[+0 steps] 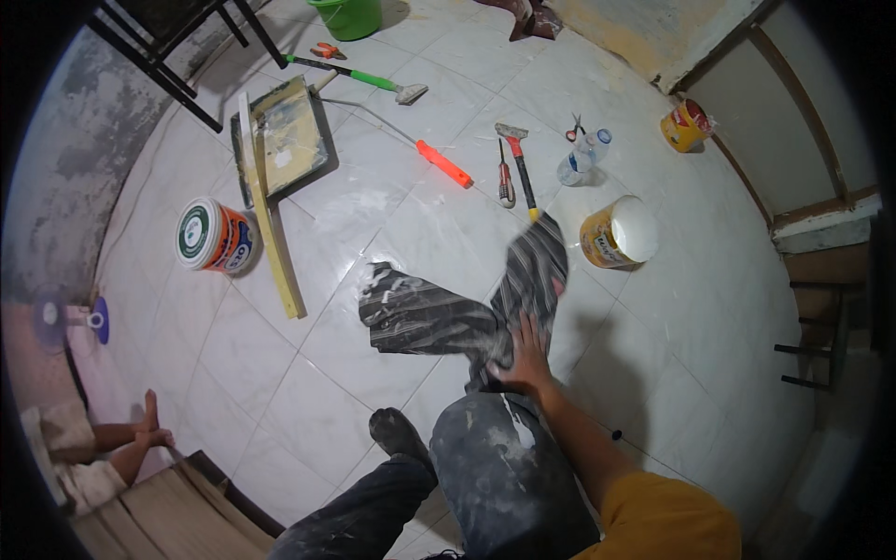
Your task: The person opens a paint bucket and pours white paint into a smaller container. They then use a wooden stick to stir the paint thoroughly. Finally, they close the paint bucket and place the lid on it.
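My right hand (pixel 528 362) lies on a dark striped cloth (pixel 425 315), palm down with its fingers spread. The cloth is crumpled in front of my right knee, with one part reaching left and another stretching up and to the right. White smears mark its left end. A small patch of skin shows at the cloth's right edge; what it belongs to is unclear. My left hand is out of view. Just beyond the cloth's upper tip lies a red-and-black long-handled scraper (pixel 521 163), and beside it a screwdriver (pixel 506 177).
A paint tray (pixel 289 140) with a wooden strip (pixel 270 238) stands left, near a lidded bucket (pixel 217 235). Right are a yellow tub (pixel 607 238) and plastic bottle (pixel 583 159). An orange-handled roller frame (pixel 443 163) lies ahead. Another person's feet (pixel 149 427) show lower left.
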The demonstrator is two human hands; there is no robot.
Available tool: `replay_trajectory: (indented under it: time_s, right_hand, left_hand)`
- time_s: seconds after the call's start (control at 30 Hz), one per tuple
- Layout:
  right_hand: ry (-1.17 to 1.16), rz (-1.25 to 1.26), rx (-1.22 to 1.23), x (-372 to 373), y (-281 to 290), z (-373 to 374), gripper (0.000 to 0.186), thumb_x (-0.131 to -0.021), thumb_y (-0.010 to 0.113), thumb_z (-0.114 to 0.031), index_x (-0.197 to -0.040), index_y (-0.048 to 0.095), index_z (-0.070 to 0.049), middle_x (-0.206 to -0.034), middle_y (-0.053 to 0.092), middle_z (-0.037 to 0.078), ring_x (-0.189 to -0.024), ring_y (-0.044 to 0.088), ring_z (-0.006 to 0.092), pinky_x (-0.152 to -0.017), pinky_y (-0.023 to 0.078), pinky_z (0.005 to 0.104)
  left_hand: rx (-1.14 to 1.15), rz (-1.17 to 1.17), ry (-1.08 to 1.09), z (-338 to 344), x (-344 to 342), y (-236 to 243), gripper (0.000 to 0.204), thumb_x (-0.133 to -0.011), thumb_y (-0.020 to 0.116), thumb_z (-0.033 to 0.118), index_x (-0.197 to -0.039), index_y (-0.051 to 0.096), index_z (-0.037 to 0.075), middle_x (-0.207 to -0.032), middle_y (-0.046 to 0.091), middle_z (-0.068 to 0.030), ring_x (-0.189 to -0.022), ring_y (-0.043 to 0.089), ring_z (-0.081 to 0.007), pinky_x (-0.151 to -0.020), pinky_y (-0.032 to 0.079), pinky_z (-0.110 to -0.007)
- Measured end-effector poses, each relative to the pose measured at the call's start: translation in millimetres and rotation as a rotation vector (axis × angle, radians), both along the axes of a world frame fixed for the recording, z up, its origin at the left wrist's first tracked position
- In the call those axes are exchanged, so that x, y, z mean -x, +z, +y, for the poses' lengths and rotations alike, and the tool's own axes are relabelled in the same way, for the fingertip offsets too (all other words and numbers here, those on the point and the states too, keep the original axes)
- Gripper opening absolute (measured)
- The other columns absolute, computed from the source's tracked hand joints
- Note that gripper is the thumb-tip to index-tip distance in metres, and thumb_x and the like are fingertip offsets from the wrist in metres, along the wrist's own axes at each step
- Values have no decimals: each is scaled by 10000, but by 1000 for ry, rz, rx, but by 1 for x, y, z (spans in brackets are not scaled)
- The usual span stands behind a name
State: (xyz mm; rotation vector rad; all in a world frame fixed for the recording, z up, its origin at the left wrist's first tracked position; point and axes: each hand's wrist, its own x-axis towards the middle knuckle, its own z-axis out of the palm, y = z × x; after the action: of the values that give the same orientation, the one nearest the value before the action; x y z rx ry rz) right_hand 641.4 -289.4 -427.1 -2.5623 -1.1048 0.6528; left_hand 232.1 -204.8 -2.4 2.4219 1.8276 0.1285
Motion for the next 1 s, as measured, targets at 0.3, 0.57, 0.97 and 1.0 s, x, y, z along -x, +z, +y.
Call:
replay_trajectory:
  time_s: [0.3, 0.57, 0.97, 1.0]
  right_hand:
    - [-268, -129, 96, 17, -1, 89, 1424, -637, 865, -660, -1641, 144, 47, -1699, 16, 342, -1586, -21, 503, -1214, 36, 730]
    - [-157, -193, 70, -8, -8, 201, 1235, -712, 788, -496, -1627, 179, 66, -1688, 81, 350, -1574, 73, 518, -1224, 69, 712]
    - [-165, -240, 87, -13, -17, 361, 1064, -814, 673, -439, -1650, 191, 10, -1702, 172, 274, -1574, 163, 466, -1254, 16, 672]
    - [-154, -223, 101, -14, -15, 368, 1066, -813, 674, -440, -1650, 190, 10, -1703, 169, 275, -1575, 163, 465, -1254, 16, 672]
  left_hand:
    - [-15, -44, 56, -7, 9, -10, 979, -805, 877, 457, -1499, 409, -52, -1523, 420, -336, -1422, 422, -504, -1173, 372, -593]
    - [-49, -87, 127, -3, 7, -2, 987, -818, 862, 459, -1513, 386, -56, -1529, 410, -340, -1422, 416, -509, -1174, 363, -597]
    - [126, -118, 317, 112, 19, 3, 894, -916, 689, 505, -1600, 314, 69, -1598, 375, -233, -1470, 374, -421, -1203, 284, -573]
    - [157, -143, 342, 128, 24, 0, 874, -928, 667, 509, -1605, 311, 86, -1605, 372, -221, -1475, 371, -409, -1207, 275, -569]
